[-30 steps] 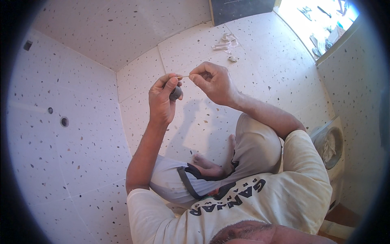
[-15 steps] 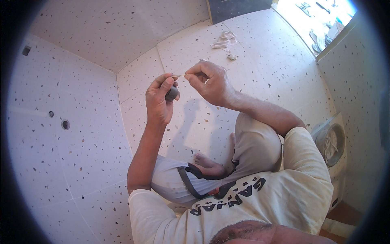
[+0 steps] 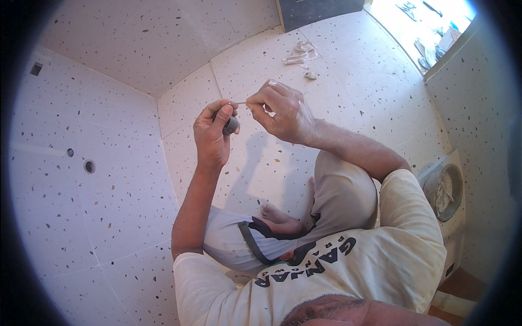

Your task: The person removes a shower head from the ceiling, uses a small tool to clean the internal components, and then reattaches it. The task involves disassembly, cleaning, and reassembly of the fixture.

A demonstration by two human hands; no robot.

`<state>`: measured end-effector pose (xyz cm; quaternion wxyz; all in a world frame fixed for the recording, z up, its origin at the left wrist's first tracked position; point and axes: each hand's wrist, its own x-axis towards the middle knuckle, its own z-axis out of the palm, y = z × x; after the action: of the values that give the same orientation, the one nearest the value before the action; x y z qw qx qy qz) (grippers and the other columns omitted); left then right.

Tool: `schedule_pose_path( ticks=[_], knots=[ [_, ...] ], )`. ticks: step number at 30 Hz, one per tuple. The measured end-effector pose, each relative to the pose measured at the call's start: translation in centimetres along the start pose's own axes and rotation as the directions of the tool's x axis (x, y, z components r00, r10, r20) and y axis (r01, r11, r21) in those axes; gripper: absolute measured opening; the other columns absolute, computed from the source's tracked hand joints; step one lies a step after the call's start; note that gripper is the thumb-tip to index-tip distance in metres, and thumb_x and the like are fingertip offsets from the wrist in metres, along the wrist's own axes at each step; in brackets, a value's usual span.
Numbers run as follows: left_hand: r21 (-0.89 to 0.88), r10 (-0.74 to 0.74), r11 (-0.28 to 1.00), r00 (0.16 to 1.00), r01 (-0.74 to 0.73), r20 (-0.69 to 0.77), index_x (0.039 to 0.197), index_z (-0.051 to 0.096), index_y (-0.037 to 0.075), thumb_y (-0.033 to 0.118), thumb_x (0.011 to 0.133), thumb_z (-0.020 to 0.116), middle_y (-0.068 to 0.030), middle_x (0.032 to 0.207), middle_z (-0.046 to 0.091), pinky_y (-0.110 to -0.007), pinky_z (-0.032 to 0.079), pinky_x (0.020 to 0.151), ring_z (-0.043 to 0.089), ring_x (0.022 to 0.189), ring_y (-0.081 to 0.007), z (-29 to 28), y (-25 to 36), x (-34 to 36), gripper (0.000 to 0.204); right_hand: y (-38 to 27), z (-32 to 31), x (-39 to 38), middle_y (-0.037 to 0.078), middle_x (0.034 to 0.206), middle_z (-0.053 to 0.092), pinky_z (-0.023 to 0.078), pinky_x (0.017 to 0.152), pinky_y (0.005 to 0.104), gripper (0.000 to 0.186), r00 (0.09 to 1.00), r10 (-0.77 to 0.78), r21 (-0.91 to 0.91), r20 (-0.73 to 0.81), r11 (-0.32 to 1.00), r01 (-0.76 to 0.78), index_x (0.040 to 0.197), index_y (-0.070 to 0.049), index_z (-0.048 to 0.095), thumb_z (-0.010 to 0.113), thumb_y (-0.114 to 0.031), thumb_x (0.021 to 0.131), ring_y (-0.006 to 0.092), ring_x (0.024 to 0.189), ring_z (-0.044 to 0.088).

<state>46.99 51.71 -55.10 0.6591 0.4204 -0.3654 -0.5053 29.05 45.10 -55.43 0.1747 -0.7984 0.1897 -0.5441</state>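
While the top edge cuts off a dark panel [image 3: 321, 13] and pale contents are hard to make out in a round tub [image 3: 457, 196] beside the sleeve [image 3: 410, 209], the right hand [image 3: 283, 113] pinches tightly, facing the left hand [image 3: 213, 131]. The left's curled fingers partly hide a dark grey cylinder [image 3: 231, 126], and between both hands' fingertips runs a gripped thin rod [image 3: 239, 102], its ends covered.

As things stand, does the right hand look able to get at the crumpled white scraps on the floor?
Probably yes, perhaps by leaning: the crumpled white scraps lie on the speckled floor beyond the right hand, with nothing visible between. It may need to release the thin rod first.
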Motion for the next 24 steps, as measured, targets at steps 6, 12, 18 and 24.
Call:
schedule_pose_path(
  ticks=[6,12,18,24],
  knots=[
    [0.048,0.04,0.998,0.999,-0.04,0.004,0.101,0.066,0.001,0.01,0.092,0.067,-0.0093,0.089,0.068,-0.027,0.046,0.056,0.055,0.066,-0.0101,-0.1,-0.2,0.0,0.013,0.1,0.3,0.2,0.007,0.075,0.06,0.049,0.057,0.0351,0.012,0.993,-0.116,-0.045,-0.029,0.992,0.115,0.087,-0.005,0.064,0.07,-0.001,0.077,0.0222,0.066,0.06],
    [0.113,0.074,0.991,0.997,-0.072,-0.012,0.101,0.066,0.0,0.011,0.091,0.068,-0.0095,0.088,0.069,-0.027,0.046,0.056,0.054,0.062,-0.0095,-0.3,-0.2,-0.2,0.014,-0.4,0.2,0.1,0.008,0.074,0.059,0.049,0.057,0.0335,0.009,1.0,-0.01,0.002,0.014,1.0,0.01,0.086,-0.004,0.064,0.069,-0.002,0.08,0.0223,0.066,0.061],
    [0.111,0.077,0.991,0.997,-0.073,-0.032,0.106,0.066,-0.001,0.013,0.092,0.067,-0.0112,0.092,0.068,-0.027,0.047,0.057,0.056,0.068,-0.0105,0.6,0.2,-0.3,0.019,-0.3,0.2,-0.1,0.008,0.078,0.063,0.048,0.058,0.0299,0.008,0.943,0.325,0.186,0.072,0.925,-0.332,0.092,-0.002,0.065,0.068,-0.008,0.087,0.0144,0.066,0.06],
    [0.064,0.039,0.997,0.999,-0.039,-0.004,0.115,0.063,0.0,0.017,0.095,0.06,-0.0117,0.099,0.066,-0.03,0.05,0.063,0.058,0.084,-0.0145,0.0,0.7,-0.3,0.027,-0.3,0.1,-0.2,0.006,0.082,0.064,0.047,0.06,0.0261,0.011,0.873,0.466,0.262,0.145,0.833,-0.488,0.095,-0.001,0.066,0.067,-0.011,0.09,0.0091,0.066,0.055]
  ],
)
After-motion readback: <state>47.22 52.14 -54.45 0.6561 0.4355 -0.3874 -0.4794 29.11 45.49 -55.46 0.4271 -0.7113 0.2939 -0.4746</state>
